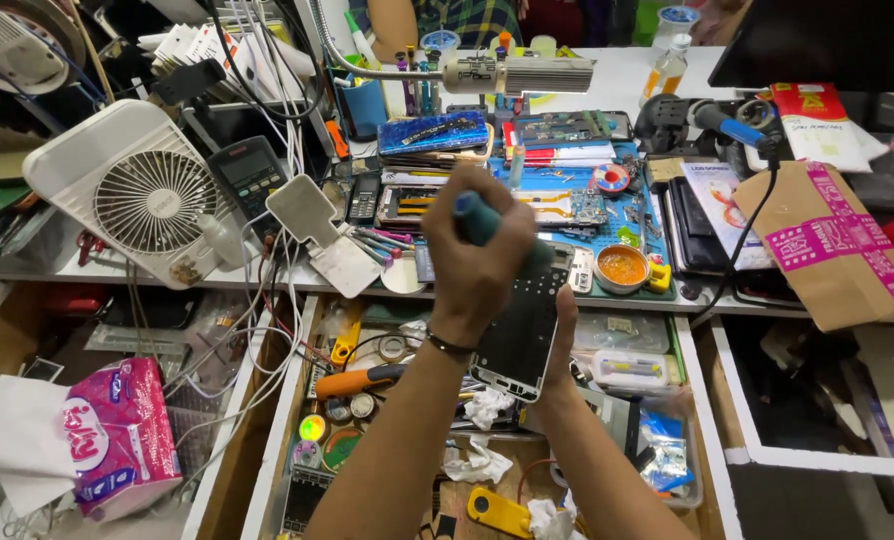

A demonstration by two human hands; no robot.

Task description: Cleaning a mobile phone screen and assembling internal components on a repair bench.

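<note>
- Teal, rubbery-looking tool handle (479, 216): the fingers of the left hand (477, 255) are curled tight about it, fist upright, the tool's tip hidden behind the hand.
- A dark band (451, 346) circles that wrist.
- The right hand (559, 345) grips a phone frame (520, 335) from its right edge, thumb along the side, fingers closed behind it; the frame is held tilted above the open drawer (287, 400), just below the left fist.
- Under the hands lie crumpled white tissues (487, 407), an orange-handled tool (357, 381) and a yellow tool (499, 512).
- Beyond, on the counter (617, 75), a blue work mat (639, 212) carries circuit boards and a small round pot of orange paste (623, 267).
- Far left stands a white fan (147, 195); a pink tissue pack (117, 435) lies lower left; a cardboard parcel (827, 240) rests at right.
</note>
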